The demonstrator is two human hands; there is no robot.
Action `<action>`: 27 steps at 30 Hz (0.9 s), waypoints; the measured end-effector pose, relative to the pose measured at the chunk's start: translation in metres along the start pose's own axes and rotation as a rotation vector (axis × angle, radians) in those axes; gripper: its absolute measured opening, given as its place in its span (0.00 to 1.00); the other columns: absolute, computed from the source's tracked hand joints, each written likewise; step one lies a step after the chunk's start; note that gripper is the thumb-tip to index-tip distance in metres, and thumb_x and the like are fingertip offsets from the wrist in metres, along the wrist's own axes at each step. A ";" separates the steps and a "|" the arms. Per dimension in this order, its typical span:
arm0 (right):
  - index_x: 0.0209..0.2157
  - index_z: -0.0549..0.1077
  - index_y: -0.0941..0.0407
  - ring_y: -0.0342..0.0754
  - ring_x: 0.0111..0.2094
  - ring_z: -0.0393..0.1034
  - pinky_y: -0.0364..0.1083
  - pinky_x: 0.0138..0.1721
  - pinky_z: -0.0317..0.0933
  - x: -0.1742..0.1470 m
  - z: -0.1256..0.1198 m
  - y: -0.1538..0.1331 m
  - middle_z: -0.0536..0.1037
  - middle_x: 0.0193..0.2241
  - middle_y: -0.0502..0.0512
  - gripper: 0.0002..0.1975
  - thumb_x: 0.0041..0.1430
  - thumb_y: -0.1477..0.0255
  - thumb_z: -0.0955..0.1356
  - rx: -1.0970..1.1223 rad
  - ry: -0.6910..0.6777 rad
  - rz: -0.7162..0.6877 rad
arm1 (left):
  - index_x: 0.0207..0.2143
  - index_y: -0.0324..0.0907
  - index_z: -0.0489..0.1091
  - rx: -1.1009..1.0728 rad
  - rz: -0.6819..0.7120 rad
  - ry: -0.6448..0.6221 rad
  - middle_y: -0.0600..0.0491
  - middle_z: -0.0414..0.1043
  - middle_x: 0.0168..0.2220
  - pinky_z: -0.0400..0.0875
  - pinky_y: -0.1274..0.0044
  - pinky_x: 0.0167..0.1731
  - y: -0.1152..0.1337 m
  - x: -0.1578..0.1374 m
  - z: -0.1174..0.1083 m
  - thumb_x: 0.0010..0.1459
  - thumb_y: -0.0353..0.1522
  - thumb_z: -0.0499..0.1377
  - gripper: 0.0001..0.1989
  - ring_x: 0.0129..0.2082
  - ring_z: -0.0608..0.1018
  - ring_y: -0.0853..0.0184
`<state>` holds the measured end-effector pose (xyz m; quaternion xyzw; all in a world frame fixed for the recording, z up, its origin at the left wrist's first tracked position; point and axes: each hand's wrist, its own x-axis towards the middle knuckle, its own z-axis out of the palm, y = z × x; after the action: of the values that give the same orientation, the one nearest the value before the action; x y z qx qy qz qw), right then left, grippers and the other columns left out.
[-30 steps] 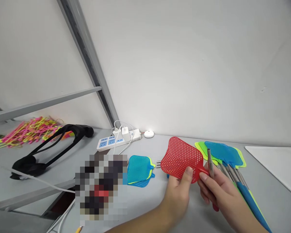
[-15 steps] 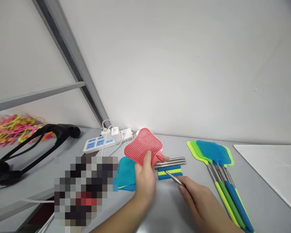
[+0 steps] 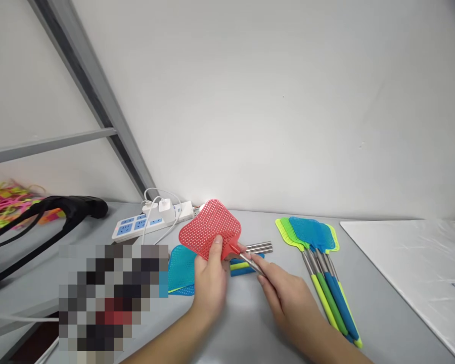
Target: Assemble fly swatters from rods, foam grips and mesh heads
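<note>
A red perforated fly swatter head (image 3: 213,226) is gripped in my left hand (image 3: 212,275), the thumb pressed on its mesh near the neck. My right hand (image 3: 286,290) is closed round a thin metal rod (image 3: 252,264). The rod's tip meets the red neck; how deep it sits inside cannot be told. Behind my hands lie several loose metal rods (image 3: 263,247) and blue and yellow-green grip sleeves (image 3: 246,265), partly hidden. Blue swatter heads (image 3: 181,267) lie on the table left of my left hand.
Several whole swatters (image 3: 320,258) with blue, green and yellow handles lie fanned at the right. Beyond them is a white sheet (image 3: 405,263). A power strip (image 3: 151,221) with chargers and cables stands near the wall. Black straps (image 3: 64,217) and colourful pieces (image 3: 11,205) are at the left.
The rod in my right hand has moved left and up to the neck of the red swatter head; before, they were apart. The camera view has shifted slightly right.
</note>
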<state>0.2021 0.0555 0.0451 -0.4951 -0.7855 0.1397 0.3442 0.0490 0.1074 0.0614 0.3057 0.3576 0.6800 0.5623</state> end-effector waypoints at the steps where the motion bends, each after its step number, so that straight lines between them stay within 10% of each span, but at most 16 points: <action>1: 0.63 0.60 0.50 0.48 0.39 0.78 0.44 0.38 0.70 -0.001 0.001 0.001 0.80 0.44 0.56 0.23 0.68 0.74 0.57 -0.032 0.020 -0.030 | 0.28 0.37 0.74 0.022 0.011 -0.017 0.49 0.77 0.28 0.74 0.72 0.37 0.002 0.001 0.000 0.58 0.41 0.61 0.16 0.33 0.80 0.61; 18: 0.65 0.58 0.49 0.49 0.33 0.77 0.44 0.31 0.68 -0.004 0.010 0.008 0.79 0.37 0.56 0.25 0.69 0.74 0.56 -0.128 0.080 -0.008 | 0.36 0.38 0.75 0.213 -0.031 -0.160 0.46 0.79 0.36 0.73 0.68 0.45 -0.008 0.007 -0.011 0.60 0.42 0.61 0.15 0.39 0.80 0.60; 23: 0.60 0.64 0.46 0.49 0.45 0.73 0.47 0.44 0.65 0.004 -0.007 -0.006 0.78 0.46 0.55 0.20 0.70 0.69 0.57 0.196 -0.077 0.186 | 0.37 0.39 0.75 0.245 -0.028 -0.287 0.47 0.79 0.38 0.74 0.69 0.43 -0.007 0.002 -0.009 0.61 0.42 0.59 0.15 0.39 0.80 0.60; 27: 0.43 0.73 0.53 0.40 0.22 0.61 0.39 0.24 0.57 0.007 -0.020 -0.014 0.68 0.22 0.46 0.15 0.69 0.60 0.60 0.752 -0.248 0.443 | 0.35 0.39 0.77 0.266 -0.073 -0.410 0.44 0.79 0.39 0.73 0.66 0.45 -0.004 0.000 -0.006 0.63 0.43 0.56 0.18 0.41 0.79 0.58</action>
<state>0.2040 0.0524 0.0704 -0.4713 -0.5905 0.5438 0.3653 0.0461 0.1068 0.0547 0.4956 0.3333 0.5298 0.6022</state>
